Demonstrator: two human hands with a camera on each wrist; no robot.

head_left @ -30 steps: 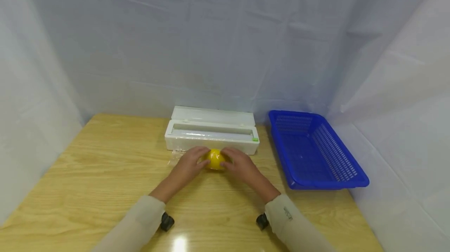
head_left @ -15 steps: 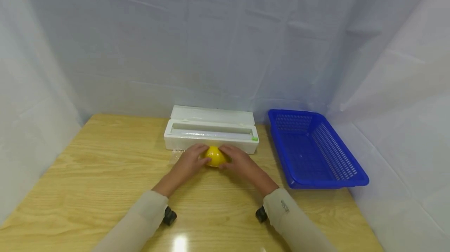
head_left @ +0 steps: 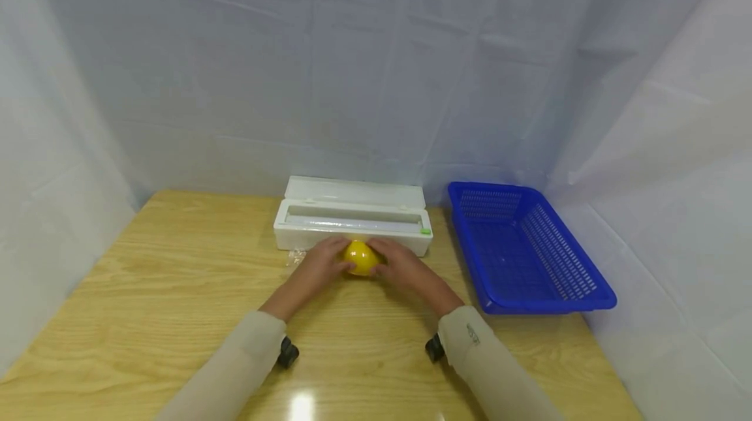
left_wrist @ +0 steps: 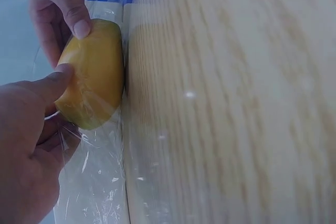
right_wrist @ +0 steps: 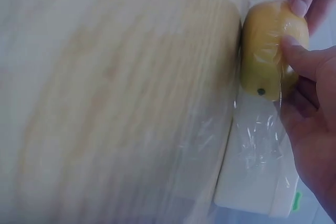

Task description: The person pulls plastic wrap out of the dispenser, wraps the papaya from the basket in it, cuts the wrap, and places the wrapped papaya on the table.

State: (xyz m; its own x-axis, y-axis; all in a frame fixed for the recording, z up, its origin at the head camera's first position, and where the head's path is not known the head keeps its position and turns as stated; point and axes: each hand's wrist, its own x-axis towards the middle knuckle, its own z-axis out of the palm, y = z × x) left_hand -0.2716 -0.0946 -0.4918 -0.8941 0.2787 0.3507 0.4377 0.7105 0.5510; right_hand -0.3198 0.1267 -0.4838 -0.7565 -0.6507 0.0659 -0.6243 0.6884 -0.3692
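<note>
A yellow mango (head_left: 361, 258) lies just in front of the white cling film box (head_left: 299, 238), between both hands. Clear cling film (left_wrist: 102, 182) covers the mango, crinkled and shiny in both wrist views. My left hand (head_left: 320, 265) grips its left end, thumb on the near side and fingers behind. At the other end my right hand (head_left: 407, 267) holds it the same way. A dark stem spot shows on the mango (right_wrist: 268, 51) in the right wrist view. Its underside is hidden.
The box's lid (head_left: 355, 192) stands raised at the back, with a film roll (head_left: 352, 222) inside and a green tab (head_left: 425, 232) at its right. A blue plastic basket (head_left: 487, 300) stands right on the wooden table (head_left: 176, 290). White sheeting (head_left: 376, 81) encloses the table.
Both hands have moved slightly forward with the mango, bringing it closer to the box. Less loose film shows left of the left hand. Box and basket stay in place.
</note>
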